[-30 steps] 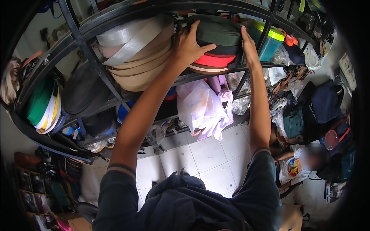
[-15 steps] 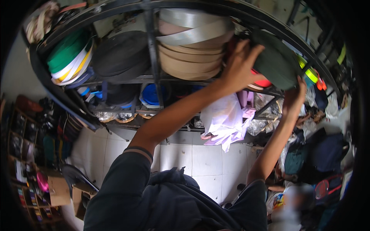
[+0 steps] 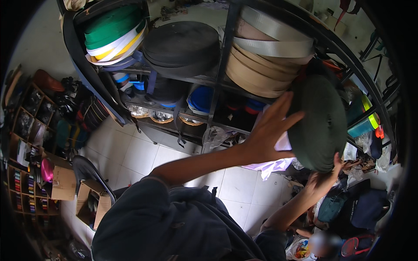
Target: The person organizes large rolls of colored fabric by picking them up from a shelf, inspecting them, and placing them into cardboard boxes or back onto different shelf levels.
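A large dark green roll of webbing strap (image 3: 320,122) is tilted on edge between my hands, in front of the shelf's right end. My left hand (image 3: 271,132) is at its left side, fingers spread and thumb against the rim, steadying it. From below, my right hand (image 3: 324,174) holds the roll's lower edge, its fingers partly hidden behind it. Just left of the roll, a stack of beige and silver-grey webbing rolls (image 3: 261,71) sits on the shelf. A thick black webbing roll (image 3: 180,48) lies further left, beside a green, white and yellow bundle (image 3: 114,32).
The black metal shelf (image 3: 220,65) spans the far side, with blue rolls (image 3: 201,99) and baskets on lower levels. A black chair (image 3: 82,167) and an open cardboard box (image 3: 93,202) stand at left. Dark bags (image 3: 370,209) and another person (image 3: 324,245) are at lower right.
The dark green roll has come off the shelf toward me and tipped more upright, both hands moving with it. My view has turned, shifting the shelf rightward.
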`<state>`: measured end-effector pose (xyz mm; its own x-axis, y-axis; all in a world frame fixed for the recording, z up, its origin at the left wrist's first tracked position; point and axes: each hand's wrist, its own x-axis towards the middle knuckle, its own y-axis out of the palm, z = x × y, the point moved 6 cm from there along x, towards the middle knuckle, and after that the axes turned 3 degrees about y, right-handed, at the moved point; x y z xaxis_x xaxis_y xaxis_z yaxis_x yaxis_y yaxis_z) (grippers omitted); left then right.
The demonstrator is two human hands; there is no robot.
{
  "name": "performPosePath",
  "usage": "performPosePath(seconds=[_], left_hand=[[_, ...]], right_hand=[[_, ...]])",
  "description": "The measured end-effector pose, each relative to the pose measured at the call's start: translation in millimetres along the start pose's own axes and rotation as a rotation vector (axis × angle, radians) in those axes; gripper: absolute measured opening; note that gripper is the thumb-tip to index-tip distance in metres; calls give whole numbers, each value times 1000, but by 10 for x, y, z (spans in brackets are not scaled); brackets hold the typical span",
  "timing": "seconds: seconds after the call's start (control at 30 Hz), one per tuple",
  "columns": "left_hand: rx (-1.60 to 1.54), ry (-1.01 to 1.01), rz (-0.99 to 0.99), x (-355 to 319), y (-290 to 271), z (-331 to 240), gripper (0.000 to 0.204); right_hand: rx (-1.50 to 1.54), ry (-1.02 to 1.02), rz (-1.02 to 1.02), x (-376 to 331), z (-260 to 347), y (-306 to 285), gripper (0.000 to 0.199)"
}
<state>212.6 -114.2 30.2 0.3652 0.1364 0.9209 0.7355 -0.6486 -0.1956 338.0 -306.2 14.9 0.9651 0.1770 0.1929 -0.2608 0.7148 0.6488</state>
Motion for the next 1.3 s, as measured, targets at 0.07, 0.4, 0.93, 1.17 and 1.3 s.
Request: performPosePath(seconds=[0.07,0.4,0.93,1.17,1.3], left_hand=[[22,-17,-55,-144,-330,-96,95],[127,25,-294,-516,-1712,-134,99],[-424,-873,-584,-1306,-3447,-27,75],[-297,-1013,-571,-1713,-4417,164,75],[-151,-967,-580,-1866,-4902,-4,87]], right_hand=[[57,97,19,-225,-173,203,46],[152,271,381,-798,-928,1588,47],[37,407,433,-2186,-2323,2049,68],[85,621,677,-2609,-3155,2535,73],[42,801,864,-2914,-3583,2739,70]])
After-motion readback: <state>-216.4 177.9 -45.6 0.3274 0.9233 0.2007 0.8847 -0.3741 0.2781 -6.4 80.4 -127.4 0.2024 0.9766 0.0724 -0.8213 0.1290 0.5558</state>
